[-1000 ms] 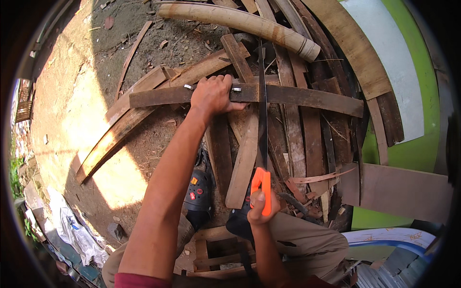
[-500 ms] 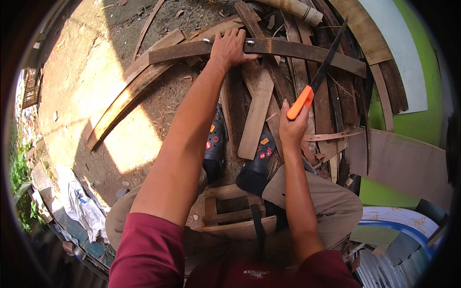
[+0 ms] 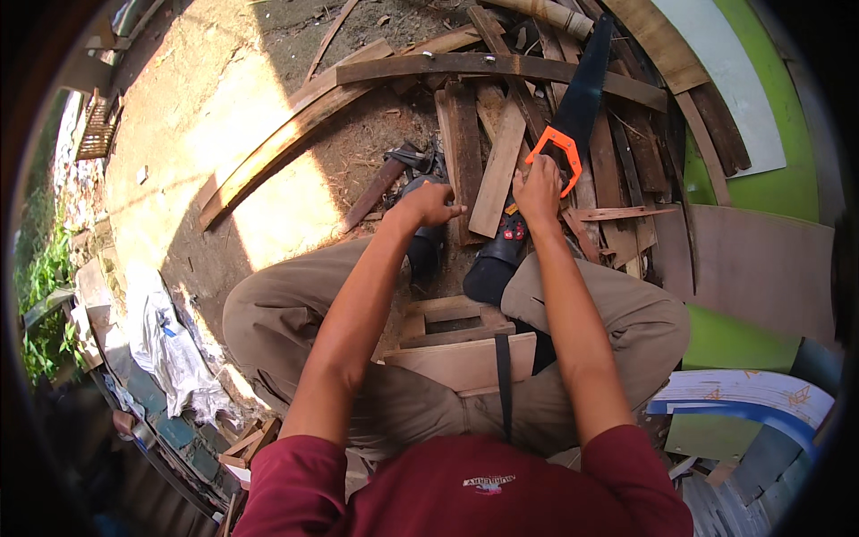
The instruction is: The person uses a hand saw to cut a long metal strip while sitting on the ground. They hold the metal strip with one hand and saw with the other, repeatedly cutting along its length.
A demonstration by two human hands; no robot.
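A handsaw with an orange handle [image 3: 573,170] and a broad dark blade [image 3: 586,89] is in my right hand [image 3: 539,190], whose fingers wrap the grip's lower end. The blade points away from me, its flat side showing, and it overlaps the long dark plank [image 3: 501,64] in the view. That plank lies crosswise over the other boards, with small white bits on its top edge. My left hand [image 3: 434,204] hovers above my left shoe, off the plank, its fingers loosely bent and nothing visible in them. Between the hands lies a short pale board [image 3: 499,170].
Old boards [image 3: 617,197] are heaped at the right, beside a green and white panel [image 3: 752,98]. A long sunlit plank [image 3: 268,161] slants at the left. A small wooden frame [image 3: 456,336] stands between my legs. A white sack [image 3: 174,340] lies at the far left.
My left hand has let go of the long plank and drawn back toward me. The saw has turned, showing its flat side, and moved slightly left. The view has shifted.
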